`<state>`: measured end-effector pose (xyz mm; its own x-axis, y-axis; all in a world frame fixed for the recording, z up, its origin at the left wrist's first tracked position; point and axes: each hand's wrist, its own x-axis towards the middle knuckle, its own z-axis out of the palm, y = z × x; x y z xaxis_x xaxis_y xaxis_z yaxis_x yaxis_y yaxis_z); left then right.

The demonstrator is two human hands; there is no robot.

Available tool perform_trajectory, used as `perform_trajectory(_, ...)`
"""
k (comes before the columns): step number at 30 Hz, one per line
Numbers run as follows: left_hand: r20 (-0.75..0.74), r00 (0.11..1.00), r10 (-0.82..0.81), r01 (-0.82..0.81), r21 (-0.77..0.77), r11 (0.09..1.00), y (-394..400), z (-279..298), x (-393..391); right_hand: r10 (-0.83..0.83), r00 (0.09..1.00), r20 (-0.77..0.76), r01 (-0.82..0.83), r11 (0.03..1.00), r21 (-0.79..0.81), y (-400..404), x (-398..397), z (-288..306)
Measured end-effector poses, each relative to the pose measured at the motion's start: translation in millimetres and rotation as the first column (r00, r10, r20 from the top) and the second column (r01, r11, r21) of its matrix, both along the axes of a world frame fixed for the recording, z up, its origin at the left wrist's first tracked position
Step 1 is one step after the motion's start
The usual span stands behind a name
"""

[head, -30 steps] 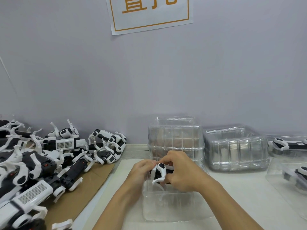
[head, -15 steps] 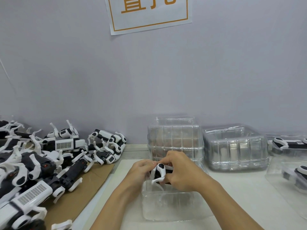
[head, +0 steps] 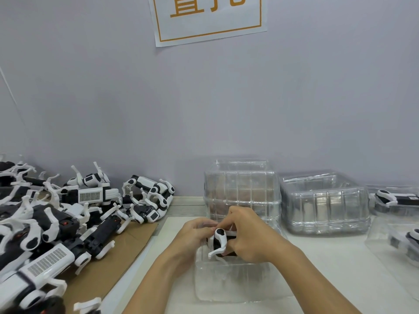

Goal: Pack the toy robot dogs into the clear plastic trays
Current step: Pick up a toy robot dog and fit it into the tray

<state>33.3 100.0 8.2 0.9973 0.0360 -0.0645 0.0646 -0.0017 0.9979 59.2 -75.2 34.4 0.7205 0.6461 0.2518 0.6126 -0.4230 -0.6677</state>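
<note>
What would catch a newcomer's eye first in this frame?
Probably the heap of black-and-white toy dogs sprawled over cardboard on the left. Next, at centre, the left hand and right hand gripping one toy dog above a clear tray. Behind stand stacks of empty trays.

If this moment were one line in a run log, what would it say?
step: seating toy dog into clear tray | left hand: holding dog | right hand: holding dog | unpacked dogs: piled left

Black-and-white toy dogs (head: 74, 214) (some with grey grilles) on brown cardboard (head: 127, 252); orange-bordered white sign (head: 208, 19); lilac wall (head: 294, 98).
</note>
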Motion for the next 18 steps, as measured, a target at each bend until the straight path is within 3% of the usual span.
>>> perform_trajectory(4, -0.019, 0.999, -0.047, 0.046, -0.070, 0.997, 1, 1, -1, -0.012, 1.000, 0.021, 0.012, 1.000, -0.010, 0, 1, 0)
perform_trajectory(10, -0.039, 0.999, 0.028, -0.025, 0.073, 0.997, -1, 5, 2, -0.077, 0.989, 0.128, 0.091, 0.991, -0.103, 1, 1, 0)
perform_trajectory(18, -0.017, 1.000, 0.008, -0.007, 0.051, 0.999, 0, 2, -1, -0.031, 0.999, 0.027, 0.036, 0.983, -0.180, -7, 0, 13)
